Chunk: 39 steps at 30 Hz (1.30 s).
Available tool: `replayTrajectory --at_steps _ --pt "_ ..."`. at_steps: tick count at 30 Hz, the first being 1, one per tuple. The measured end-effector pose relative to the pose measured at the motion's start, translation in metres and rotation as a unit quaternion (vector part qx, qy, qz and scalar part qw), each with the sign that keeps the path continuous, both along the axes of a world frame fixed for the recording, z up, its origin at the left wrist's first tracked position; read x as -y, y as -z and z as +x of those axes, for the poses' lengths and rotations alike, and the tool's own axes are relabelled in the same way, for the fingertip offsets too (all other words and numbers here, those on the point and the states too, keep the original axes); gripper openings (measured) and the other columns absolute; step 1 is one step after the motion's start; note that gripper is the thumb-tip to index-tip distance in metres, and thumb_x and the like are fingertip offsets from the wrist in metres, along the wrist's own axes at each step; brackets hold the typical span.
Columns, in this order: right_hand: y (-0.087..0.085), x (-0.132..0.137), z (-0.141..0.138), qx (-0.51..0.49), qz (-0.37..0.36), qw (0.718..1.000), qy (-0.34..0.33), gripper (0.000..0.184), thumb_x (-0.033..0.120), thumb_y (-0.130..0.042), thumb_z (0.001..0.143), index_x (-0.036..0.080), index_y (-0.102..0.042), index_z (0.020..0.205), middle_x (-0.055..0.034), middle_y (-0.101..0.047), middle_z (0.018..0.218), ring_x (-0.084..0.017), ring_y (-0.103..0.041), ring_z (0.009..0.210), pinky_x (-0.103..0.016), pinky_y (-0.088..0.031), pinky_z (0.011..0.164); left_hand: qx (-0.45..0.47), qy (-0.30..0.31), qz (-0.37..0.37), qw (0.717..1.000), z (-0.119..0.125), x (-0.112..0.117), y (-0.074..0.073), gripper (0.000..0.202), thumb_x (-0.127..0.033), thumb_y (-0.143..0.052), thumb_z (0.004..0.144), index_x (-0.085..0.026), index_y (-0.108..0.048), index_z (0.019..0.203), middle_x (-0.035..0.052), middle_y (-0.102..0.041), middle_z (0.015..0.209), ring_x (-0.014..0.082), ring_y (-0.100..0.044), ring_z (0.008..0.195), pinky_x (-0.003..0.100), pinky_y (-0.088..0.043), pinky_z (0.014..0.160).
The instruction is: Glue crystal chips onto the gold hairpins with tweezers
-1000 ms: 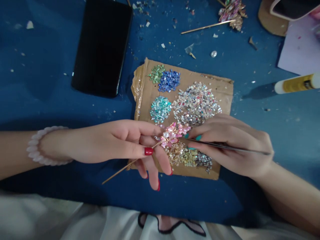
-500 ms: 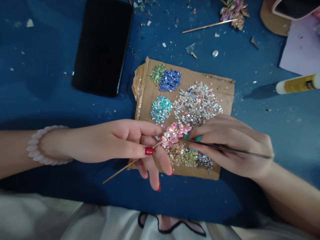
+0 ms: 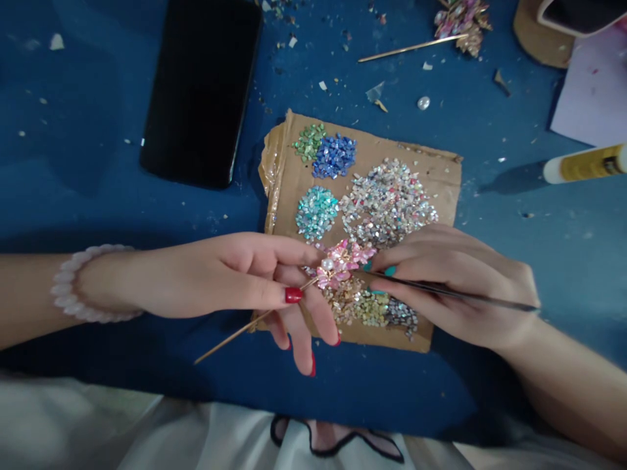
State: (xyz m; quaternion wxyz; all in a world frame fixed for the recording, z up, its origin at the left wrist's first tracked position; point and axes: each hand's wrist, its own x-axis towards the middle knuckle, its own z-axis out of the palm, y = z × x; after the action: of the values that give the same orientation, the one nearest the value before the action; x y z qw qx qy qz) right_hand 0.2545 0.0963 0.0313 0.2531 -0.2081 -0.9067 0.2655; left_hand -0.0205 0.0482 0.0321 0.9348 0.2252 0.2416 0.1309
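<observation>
Cardboard point(image 3: 442, 177), gem heaps point(image 3: 386, 202) under flower pin point(image 3: 337, 262) and tweezers point(image 3: 465, 295), phone point(image 3: 200, 91) beside

A flat black phone point(image 3: 200, 91) lies on the blue surface point(image 3: 73, 163); a round white pearl point(image 3: 424, 102) and a yellow glue tube point(image 3: 585, 164) lie apart.

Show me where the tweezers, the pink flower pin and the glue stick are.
tweezers point(image 3: 465, 294): head view, on the middle of the dark shaft.
pink flower pin point(image 3: 339, 261): head view, on the pink petals beside the pearl.
glue stick point(image 3: 585, 163): head view, on its yellow label.
</observation>
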Motion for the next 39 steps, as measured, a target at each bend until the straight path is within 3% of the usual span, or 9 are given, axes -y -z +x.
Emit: replayTrajectory --at_steps 16,21,39 --pt "0.0012 0.0003 0.0007 -0.005 -0.001 1.000 -0.003 0.020 0.010 -0.080 0.083 0.018 -0.062 0.088 -0.0043 -0.078 0.085 -0.015 -0.074 0.076 -0.031 -0.060 0.071 0.001 -0.005 -0.007 1.000 -0.0008 -0.0011 -0.0011 0.031 -0.007 -0.043 0.105 -0.022 -0.067 0.118 -0.0008 -0.077 0.109 0.0075 -0.078 0.089 0.012 -0.057 0.079" --pt "0.0005 0.0000 0.0004 -0.004 -0.007 1.000 -0.007 0.020 0.010 -0.080 0.083 0.016 -0.062 0.088 -0.0063 -0.078 0.085 -0.016 -0.074 0.077 -0.031 -0.059 0.070 0.003 -0.003 -0.004 1.000 -0.0003 -0.0001 -0.0002 0.027 -0.010 -0.045 0.105 -0.019 -0.069 0.111 0.0009 -0.076 0.111 0.0081 -0.078 0.089 0.013 -0.058 0.081" --pt "-0.0008 -0.0005 -0.0012 -0.002 0.000 1.000 -0.009 0.019 0.012 -0.080 0.084 0.019 -0.062 0.087 -0.0030 -0.078 0.084 -0.016 -0.075 0.076 -0.030 -0.061 0.069 0.003 -0.003 0.002 1.000 0.0001 0.0002 -0.0003 0.024 -0.012 -0.045 0.106 -0.019 -0.066 0.115 0.0021 -0.076 0.113 0.0083 -0.078 0.090 0.014 -0.056 0.082"
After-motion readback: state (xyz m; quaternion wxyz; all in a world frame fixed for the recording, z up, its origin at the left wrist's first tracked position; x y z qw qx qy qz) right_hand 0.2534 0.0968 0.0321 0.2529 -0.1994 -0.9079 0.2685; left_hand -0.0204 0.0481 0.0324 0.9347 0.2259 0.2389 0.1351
